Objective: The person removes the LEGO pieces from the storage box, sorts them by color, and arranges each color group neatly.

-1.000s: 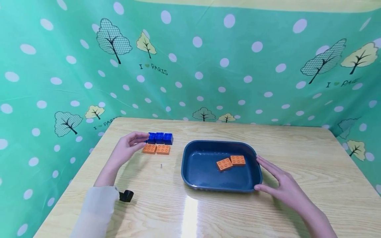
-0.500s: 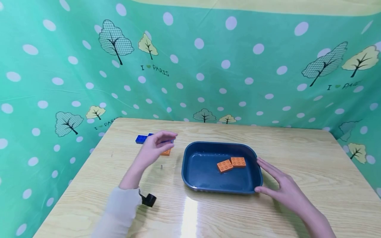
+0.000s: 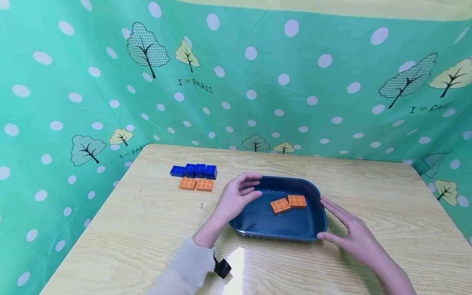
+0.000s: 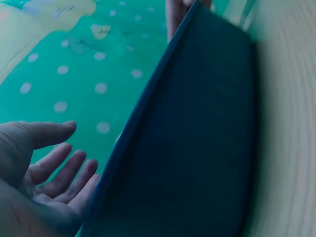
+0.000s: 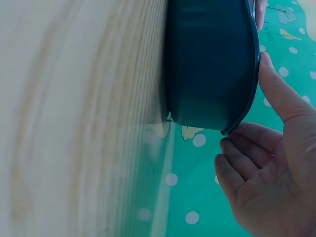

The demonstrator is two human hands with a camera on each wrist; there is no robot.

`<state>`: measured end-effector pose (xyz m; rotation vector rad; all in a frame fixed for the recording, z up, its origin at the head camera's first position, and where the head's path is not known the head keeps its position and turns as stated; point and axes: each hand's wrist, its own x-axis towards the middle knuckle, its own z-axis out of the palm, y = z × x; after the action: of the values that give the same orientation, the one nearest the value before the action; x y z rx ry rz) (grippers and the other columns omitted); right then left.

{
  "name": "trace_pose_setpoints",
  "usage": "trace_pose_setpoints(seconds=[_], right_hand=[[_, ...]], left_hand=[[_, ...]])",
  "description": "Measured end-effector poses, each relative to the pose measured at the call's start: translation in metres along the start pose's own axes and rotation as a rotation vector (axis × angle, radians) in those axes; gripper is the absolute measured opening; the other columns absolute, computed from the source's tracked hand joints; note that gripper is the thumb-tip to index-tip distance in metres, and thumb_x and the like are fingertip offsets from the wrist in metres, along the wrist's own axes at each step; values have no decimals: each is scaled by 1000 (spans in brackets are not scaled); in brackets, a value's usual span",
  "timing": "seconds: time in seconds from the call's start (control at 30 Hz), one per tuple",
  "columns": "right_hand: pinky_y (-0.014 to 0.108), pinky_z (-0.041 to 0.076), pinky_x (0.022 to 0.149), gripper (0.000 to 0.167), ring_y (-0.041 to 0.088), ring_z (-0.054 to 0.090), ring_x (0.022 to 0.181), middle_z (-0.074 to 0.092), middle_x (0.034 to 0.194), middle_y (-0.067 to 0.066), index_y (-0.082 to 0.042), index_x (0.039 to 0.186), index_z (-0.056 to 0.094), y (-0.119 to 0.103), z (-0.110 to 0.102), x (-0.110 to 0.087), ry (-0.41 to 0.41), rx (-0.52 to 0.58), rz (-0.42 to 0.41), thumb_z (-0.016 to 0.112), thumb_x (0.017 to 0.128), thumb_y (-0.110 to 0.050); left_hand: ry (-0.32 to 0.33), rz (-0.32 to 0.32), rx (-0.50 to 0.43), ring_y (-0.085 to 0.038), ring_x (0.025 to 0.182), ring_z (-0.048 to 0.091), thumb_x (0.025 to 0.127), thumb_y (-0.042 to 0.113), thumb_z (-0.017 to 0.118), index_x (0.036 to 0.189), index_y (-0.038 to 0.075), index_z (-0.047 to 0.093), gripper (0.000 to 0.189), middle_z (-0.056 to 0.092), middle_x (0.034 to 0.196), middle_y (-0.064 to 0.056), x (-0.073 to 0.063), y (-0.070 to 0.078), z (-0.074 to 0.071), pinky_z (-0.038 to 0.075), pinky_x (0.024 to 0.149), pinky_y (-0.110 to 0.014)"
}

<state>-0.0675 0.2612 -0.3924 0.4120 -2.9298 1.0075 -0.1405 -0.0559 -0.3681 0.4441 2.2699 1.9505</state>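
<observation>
A dark blue tray [image 3: 269, 227] holds two orange building bricks [image 3: 280, 205] in its right half. My left hand [image 3: 236, 199] is over the tray's left end, fingers apart from the thumb. In the left wrist view that hand [image 4: 54, 182] has an empty palm beside the tray wall [image 4: 182, 123]. At the tray's right end my right hand [image 3: 352, 231] touches the rim with extended fingers and thumb. The right wrist view shows the thumb and fingertips of this hand [image 5: 271, 168] at the tray's edge, with nothing in the palm.
On the table [image 3: 121, 229], left of the tray, several blue bricks [image 3: 200, 170] form a row, with two orange bricks [image 3: 204, 185] in front. A tiny dark bit [image 3: 201, 205] lies nearer me. A green dotted cloth [image 3: 228, 73] hangs behind the table.
My left hand has moved right, from beside the bricks, across the table to the tray's left end. The blue and orange bricks are uncovered. My right hand has stayed at the tray.
</observation>
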Motion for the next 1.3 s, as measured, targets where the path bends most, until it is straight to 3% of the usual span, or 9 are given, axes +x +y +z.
trace_pose_setpoints(seconds=[0.23,0.37,0.57,0.73,0.87,1.03,1.3], right_hand=[[77,37,98,85,51,41,137,40,158,16,-29,155,35,-1,0,0,4,9,5,80,84,-37],[78,36,98,85,51,40,137,39,158,17,-29,156,34,-2,1,0,-7,8,16,79,84,-39],[78,36,98,85,52,39,138,38,158,17,-30,156,33,-2,1,0,-18,11,29,78,84,-40],[78,36,98,86,52,39,139,38,159,17,-29,156,32,-2,-1,1,-28,7,37,78,84,-40],[78,37,98,85,51,39,139,38,159,16,-31,156,32,0,-1,2,-34,4,38,77,85,-41],[77,37,98,85,51,39,139,38,159,15,-31,156,31,0,-1,1,-33,3,37,77,85,-40],[77,37,98,85,51,39,139,39,159,16,-30,156,33,-2,-1,1,-19,-2,32,78,85,-40]], left_hand=[[-107,-74,81,-28,136,51,92,8,70,141,9,53,51,54,146,-8,4,-6,34,45,115,-42],[-160,-150,193,-28,138,48,91,12,73,145,14,48,60,48,151,-7,6,-12,49,45,114,-43],[-199,-239,390,-27,135,50,87,20,78,149,16,43,72,49,152,-7,8,-21,59,45,111,-45],[-211,-284,453,-23,127,54,86,18,79,148,13,43,72,55,147,-5,12,-22,63,46,110,-41],[-207,-302,547,-19,118,57,85,16,80,143,14,49,66,59,140,-4,15,-22,65,49,105,-37],[-191,-279,693,-15,105,58,83,18,82,131,15,57,55,62,126,-2,18,-23,68,52,95,-30],[-145,-252,811,-13,88,54,83,20,82,115,15,61,38,60,105,1,21,-24,69,51,81,-25]])
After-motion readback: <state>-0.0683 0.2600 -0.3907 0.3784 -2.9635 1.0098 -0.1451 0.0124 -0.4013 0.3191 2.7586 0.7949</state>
